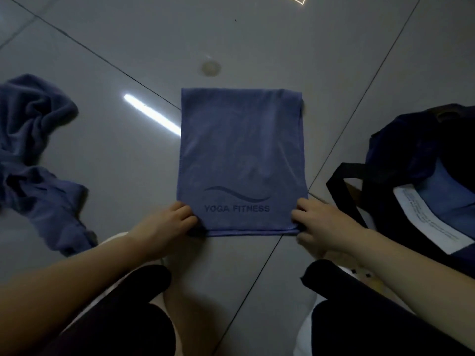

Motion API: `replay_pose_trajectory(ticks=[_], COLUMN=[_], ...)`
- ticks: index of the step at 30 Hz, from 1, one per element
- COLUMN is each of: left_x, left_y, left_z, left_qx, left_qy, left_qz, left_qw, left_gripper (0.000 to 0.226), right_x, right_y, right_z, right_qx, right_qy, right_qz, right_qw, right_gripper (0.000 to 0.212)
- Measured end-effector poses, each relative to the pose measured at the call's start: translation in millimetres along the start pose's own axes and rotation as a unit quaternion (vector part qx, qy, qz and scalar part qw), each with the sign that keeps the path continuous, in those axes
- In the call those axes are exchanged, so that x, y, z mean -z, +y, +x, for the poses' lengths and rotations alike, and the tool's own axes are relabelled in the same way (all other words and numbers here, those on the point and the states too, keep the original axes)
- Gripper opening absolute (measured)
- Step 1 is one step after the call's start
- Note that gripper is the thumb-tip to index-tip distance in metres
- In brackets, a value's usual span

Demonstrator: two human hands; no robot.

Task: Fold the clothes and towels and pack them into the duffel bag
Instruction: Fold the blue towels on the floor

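Blue towel (241, 160) half-folded; your left hand (167, 222) and right hand (321, 224) pinch its near corners; crumpled clothes (36, 155) and duffel bag (416, 160) wait.

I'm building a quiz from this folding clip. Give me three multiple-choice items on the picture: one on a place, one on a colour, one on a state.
1. Where is the duffel bag relative to the towel?
A. To the person's right
B. To the person's left
C. Under it

2. What colour is the towel?
A. White
B. Blue
C. Red

3. How does the towel lie?
A. Crumpled
B. Rolled up
C. Flat on the floor

Answers: 1 A, the bag sits at the right edge. 2 B, the cloth is blue with dark lettering. 3 C, it lies flat, the left hand and right hand pinching its near corners.
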State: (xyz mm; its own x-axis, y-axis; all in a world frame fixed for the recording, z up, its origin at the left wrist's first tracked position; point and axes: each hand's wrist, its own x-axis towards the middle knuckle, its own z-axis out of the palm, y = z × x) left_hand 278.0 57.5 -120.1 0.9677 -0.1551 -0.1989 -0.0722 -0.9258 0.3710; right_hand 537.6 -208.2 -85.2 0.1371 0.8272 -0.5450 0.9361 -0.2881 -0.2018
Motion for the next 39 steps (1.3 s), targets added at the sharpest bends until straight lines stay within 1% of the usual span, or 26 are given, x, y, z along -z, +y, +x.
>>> replay_pose_trajectory(ticks=[2,6,8,10,12,16,17,19,21,22,23,25,27,28,29,30,32,34,35,36,37,38,39], left_x=[-1,-2,-1,1,3,16,21,36,53,63,72,91,108,112,113,109,89,62,51,43,37,36,36], left_y=[-2,-7,-8,-10,-14,-31,-37,-48,-55,-55,-53,-45,-37,-33,-30,-30,-31,-35,-36,-36,-38,-37,-36], left_z=[2,2,4,7,15,41,48,60,69,72,75,77,75,73,69,64,56,52,51,51,51,52,53], left_qx=[0.004,0.01,0.011,0.007,0.01,0.045,0.056,0.082,0.095,0.093,0.085,0.079,0.103,0.109,0.107,0.101,0.076,0.065,0.071,0.073,0.065,0.059,0.052], left_qy=[-0.01,-0.001,0.003,0.012,0.014,0.011,0.016,0.02,0.039,0.061,0.096,0.187,0.263,0.282,0.29,0.286,0.245,0.168,0.124,0.078,0.044,0.023,0.018], left_qz=[-0.001,-0.003,0.004,0.008,0.014,0.035,0.036,0.022,0.023,0.025,0.021,0.008,0.017,0.02,0.022,0.024,0.021,0.018,0.021,0.03,0.037,0.05,0.059], left_qw=[1.0,1.0,1.0,1.0,1.0,0.998,0.998,0.996,0.994,0.993,0.992,0.979,0.959,0.953,0.951,0.953,0.966,0.983,0.989,0.994,0.996,0.997,0.997], left_gripper=[0.045,0.037,0.027,0.018,0.018,0.021,0.021,0.032,0.033,0.029,0.023,0.019,0.013,0.011,0.012,0.016,0.022,0.008,0.01,0.018,0.021,0.017,0.011], right_x=[-2,-13,-14,-12,-7,8,15,29,46,55,65,85,101,106,107,104,88,62,50,40,31,27,25], right_y=[1,8,10,10,11,24,30,40,47,48,49,48,45,45,44,42,38,38,38,39,39,38,38], right_z=[1,2,4,8,13,31,37,46,51,52,52,45,35,30,25,21,20,25,28,30,32,33,33], right_qx=[0.011,0.013,0.012,-0.011,-0.035,-0.072,-0.089,-0.121,-0.142,-0.152,-0.161,-0.169,-0.155,-0.144,-0.136,-0.133,-0.129,-0.123,-0.118,-0.113,-0.107,-0.102,-0.099], right_qy=[0.013,0.046,0.056,0.065,0.063,0.083,0.082,0.062,0.043,0.06,0.099,0.216,0.333,0.37,0.386,0.383,0.324,0.221,0.165,0.122,0.102,0.102,0.11], right_qz=[-0.012,0.002,0.022,0.041,0.048,0.091,0.097,0.113,0.136,0.149,0.161,0.169,0.161,0.158,0.158,0.156,0.145,0.123,0.107,0.09,0.074,0.064,0.059], right_qw=[1.0,0.999,0.998,0.997,0.996,0.99,0.988,0.984,0.979,0.975,0.969,0.947,0.916,0.904,0.899,0.901,0.926,0.96,0.973,0.982,0.986,0.987,0.987], right_gripper=[0.032,0.032,0.025,0.013,0.011,0.01,0.011,0.019,0.027,0.03,0.029,0.023,0.018,0.016,0.015,0.015,0.013,0.01,0.009,0.01,0.01,0.009,0.009])
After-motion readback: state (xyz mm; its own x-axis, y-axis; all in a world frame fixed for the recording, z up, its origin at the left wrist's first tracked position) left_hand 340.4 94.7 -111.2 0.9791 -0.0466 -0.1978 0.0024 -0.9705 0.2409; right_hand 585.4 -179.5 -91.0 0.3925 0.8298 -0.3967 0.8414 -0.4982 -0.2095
